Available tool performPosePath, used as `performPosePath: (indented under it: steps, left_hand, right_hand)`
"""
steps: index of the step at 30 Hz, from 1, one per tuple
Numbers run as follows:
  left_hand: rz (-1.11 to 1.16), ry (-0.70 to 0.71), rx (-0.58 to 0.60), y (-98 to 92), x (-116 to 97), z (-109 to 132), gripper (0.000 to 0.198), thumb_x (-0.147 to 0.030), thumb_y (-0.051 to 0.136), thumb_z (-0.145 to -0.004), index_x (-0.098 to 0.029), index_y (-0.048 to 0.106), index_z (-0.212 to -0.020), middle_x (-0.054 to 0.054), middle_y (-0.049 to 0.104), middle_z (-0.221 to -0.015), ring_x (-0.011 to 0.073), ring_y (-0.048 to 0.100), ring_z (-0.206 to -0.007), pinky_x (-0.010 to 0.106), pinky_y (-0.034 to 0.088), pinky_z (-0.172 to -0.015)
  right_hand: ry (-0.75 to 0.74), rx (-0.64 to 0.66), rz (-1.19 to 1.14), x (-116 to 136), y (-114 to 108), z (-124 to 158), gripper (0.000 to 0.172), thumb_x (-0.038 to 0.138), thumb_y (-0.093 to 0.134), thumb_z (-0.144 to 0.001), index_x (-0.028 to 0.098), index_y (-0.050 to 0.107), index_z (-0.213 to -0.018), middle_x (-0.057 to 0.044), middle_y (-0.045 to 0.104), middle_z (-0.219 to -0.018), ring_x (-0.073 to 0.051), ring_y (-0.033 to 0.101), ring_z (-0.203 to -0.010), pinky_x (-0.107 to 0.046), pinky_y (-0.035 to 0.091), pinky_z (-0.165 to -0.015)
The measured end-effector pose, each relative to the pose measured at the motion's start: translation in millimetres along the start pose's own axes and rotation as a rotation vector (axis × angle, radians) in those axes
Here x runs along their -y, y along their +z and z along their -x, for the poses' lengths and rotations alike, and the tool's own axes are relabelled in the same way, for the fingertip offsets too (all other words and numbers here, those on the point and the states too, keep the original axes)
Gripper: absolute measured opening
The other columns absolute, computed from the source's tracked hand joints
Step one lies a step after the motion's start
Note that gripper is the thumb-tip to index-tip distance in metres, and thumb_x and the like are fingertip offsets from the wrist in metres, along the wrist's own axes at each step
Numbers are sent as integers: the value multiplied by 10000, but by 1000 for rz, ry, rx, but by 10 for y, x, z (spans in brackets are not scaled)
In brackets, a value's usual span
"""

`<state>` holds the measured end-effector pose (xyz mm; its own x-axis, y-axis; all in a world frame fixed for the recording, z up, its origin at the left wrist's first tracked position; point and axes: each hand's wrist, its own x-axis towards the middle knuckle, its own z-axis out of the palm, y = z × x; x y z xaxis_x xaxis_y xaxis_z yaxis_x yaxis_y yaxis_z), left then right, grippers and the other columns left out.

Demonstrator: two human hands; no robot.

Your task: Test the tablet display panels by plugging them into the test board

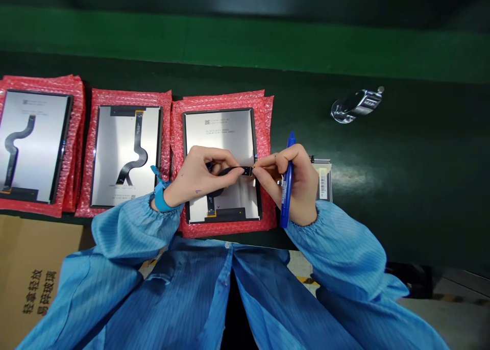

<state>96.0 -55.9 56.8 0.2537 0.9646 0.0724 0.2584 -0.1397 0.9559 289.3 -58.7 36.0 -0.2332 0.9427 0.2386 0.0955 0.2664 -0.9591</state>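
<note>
At the near edge of the dark green bench [401,186], left hand [195,176] pinches a black flex cable [229,172] above a display panel [220,135] on red bubble wrap [266,130]. Right hand [300,184] grips a blue marker [287,186], fingertips at the cable's end. Chrome fitting [358,105] sits well right.

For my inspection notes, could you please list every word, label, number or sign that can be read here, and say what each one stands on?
"轻拿轻放 易碎玻璃": black print on the tan corrugated cardboard box.
Printed lines and a QR code on the silver rectangular display panel: too small to read.
White barcode label: too small to read.
White label on the blue plastic pen: too blurred to read.
</note>
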Motion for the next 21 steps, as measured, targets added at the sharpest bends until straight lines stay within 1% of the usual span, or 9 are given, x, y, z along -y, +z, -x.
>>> performPosePath:
  steps: [4, 7, 10, 13, 18, 21]
  left_hand:
    - [1, -33, 9, 1, 0, -8, 115, -170, 706, -769, -144, 712, -657, -30, 510, -496, 54, 294, -454, 221, 234, -420]
    - [-1, -62, 21, 4, 10, -18, 118, -192, 704, -762, -147, 714, -653, -20, 524, -496, 61, 313, -453, 222, 241, -417]
    - [-1, -78, 49, 13, 28, -25, 114, -196, 695, -752, -147, 713, -650, -14, 532, -508, 64, 322, -457, 224, 238, -417]
    - [6, -95, 85, 19, 39, -26, 107, -193, 687, -753, -141, 718, -665, -10, 542, -522, 64, 326, -465, 226, 241, -420]
    - [13, -82, 81, 7, 27, -24, 107, -220, 720, -767, -147, 738, -691, -17, 534, -510, 62, 303, -457, 229, 229, -415]
    - [27, -65, 97, 1, 18, -26, 95, -197, 719, -768, -147, 733, -688, -23, 522, -499, 61, 304, -454, 226, 221, -409]
  right_hand:
    - [-3, 19, 4, -13, 2, 16, 318, 165, 673, -894, 251, 375, -829, 22, 697, -844, -124, 659, -688, -265, 546, -633]
    - [7, 42, 8, -20, -13, 24, 317, 182, 676, -905, 251, 376, -829, 16, 700, -857, -130, 664, -710, -274, 531, -646]
    - [3, 125, 4, -4, -48, 18, 316, 202, 687, -908, 252, 382, -840, 20, 685, -858, -134, 658, -731, -282, 524, -668]
    - [-21, 196, 29, 32, -94, -1, 316, 192, 702, -900, 249, 396, -846, 29, 666, -840, -125, 632, -706, -272, 510, -662]
    - [-29, 201, 38, 63, -149, -26, 285, 153, 663, -910, 246, 400, -849, 22, 662, -854, -122, 621, -699, -262, 502, -651]
    - [-46, 217, 20, 58, -158, -28, 282, 146, 656, -911, 245, 400, -847, 25, 661, -847, -122, 624, -709, -255, 503, -644]
